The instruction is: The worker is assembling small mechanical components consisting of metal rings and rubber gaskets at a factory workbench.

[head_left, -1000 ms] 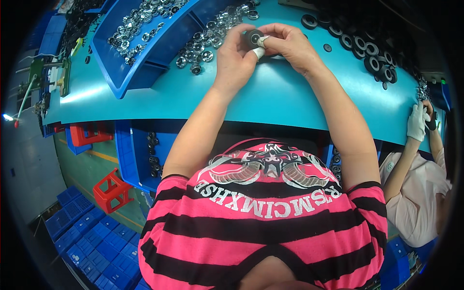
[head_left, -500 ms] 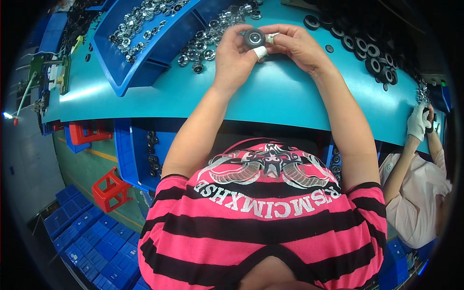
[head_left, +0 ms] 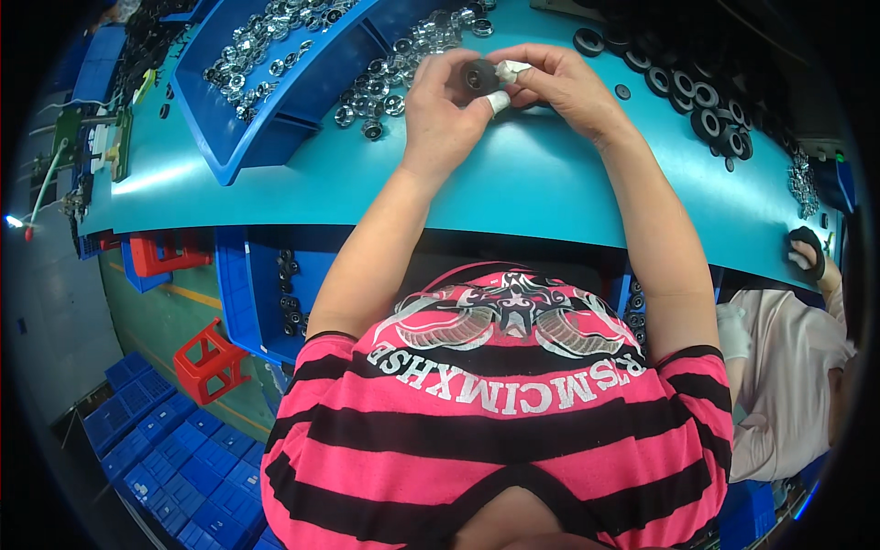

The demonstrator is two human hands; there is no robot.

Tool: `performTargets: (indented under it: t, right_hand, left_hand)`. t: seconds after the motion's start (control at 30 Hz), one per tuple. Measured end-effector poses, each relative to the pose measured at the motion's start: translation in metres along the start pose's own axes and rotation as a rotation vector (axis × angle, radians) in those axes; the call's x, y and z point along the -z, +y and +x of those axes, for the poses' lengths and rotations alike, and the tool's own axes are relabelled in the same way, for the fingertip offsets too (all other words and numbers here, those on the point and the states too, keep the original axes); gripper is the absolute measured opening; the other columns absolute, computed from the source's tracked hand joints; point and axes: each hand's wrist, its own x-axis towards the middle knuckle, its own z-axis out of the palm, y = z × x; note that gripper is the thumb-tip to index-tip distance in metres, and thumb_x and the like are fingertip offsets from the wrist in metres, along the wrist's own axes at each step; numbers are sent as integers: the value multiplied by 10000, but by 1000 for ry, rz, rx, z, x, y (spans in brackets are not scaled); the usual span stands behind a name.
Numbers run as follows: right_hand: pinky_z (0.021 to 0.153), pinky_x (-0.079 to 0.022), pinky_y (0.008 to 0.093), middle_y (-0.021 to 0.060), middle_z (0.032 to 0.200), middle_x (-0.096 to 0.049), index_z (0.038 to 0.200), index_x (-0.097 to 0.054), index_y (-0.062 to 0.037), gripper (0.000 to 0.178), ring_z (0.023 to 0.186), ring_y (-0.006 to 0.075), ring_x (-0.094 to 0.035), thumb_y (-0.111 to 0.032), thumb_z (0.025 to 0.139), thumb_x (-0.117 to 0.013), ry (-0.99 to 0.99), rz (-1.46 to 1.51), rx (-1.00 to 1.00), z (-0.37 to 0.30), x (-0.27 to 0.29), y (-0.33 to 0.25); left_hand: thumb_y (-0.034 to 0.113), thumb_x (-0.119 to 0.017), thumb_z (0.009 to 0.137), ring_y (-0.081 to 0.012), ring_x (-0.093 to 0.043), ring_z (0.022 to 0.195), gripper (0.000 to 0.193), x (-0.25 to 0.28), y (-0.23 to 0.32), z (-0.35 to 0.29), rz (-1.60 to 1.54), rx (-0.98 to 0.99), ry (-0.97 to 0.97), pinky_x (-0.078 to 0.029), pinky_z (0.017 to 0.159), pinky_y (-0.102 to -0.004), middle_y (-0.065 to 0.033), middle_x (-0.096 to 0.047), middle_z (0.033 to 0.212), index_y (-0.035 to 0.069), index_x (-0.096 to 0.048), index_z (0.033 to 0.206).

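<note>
A small black toy wheel (head_left: 476, 79), slightly blurred, is held up over the turquoise table between my two hands. My left hand (head_left: 443, 115) is closed round its left side, the thumb wrapped in white tape. From the other side my right hand (head_left: 561, 90) grips it, its taped fingertips pressed to the wheel's right edge. The wheel's face is turned up and shows a dull hub. Just left of my left hand lies a loose heap of shiny chrome wheel hubs (head_left: 372, 101).
A blue bin (head_left: 206, 133) of chrome hubs stands at the left. Black tyres (head_left: 707, 124) are piled at the right. A co-worker's hand (head_left: 807, 252) holds a black ring at the table's right end. Red stools (head_left: 209, 361) and blue crates (head_left: 174, 458) stand below left.
The wheel in my hands has turned and shifted slightly left; its bright hub face now looks darker. At right, the co-worker's gloved hand has dropped from the table to the lap.
</note>
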Motion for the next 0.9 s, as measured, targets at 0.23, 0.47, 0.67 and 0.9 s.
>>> performTargets:
  t: [0.23,0.47,0.67,0.9]
  right_hand:
    - [783,-541,267,70,970,-720,1214,-707,-53,350,846,128,-662,-225,917,-639,-83,48,-38,2,2,6]
    - [737,-532,265,61,909,-701,1181,-714,-39,355,795,125,-648,-204,869,-674,-41,-23,-35,3,2,10]
    - [701,-525,280,52,904,-720,1083,-750,-72,262,762,144,-652,-197,857,-700,-91,-48,-5,5,7,9]
    - [877,-503,405,54,975,-678,993,-784,-163,210,960,295,-566,-255,807,-754,906,-1124,515,1,92,-2]
  left_hand:
    - [107,-852,683,-135,-524,776,448,-1,17,-2,212,-42,35,-487,706,-271,-21,-569,975,81,-692,1100]
    - [63,-799,706,-137,-544,786,422,-2,17,-2,189,-19,18,-495,706,-263,-27,-574,974,75,-696,1115]
    - [72,-796,733,-155,-600,879,445,6,23,-5,223,-21,4,-520,755,-277,-47,-581,1001,66,-685,1164]
    - [52,-756,780,-233,-598,1092,494,151,68,-107,520,71,72,-499,948,-324,-114,-561,1181,-12,-613,1249]
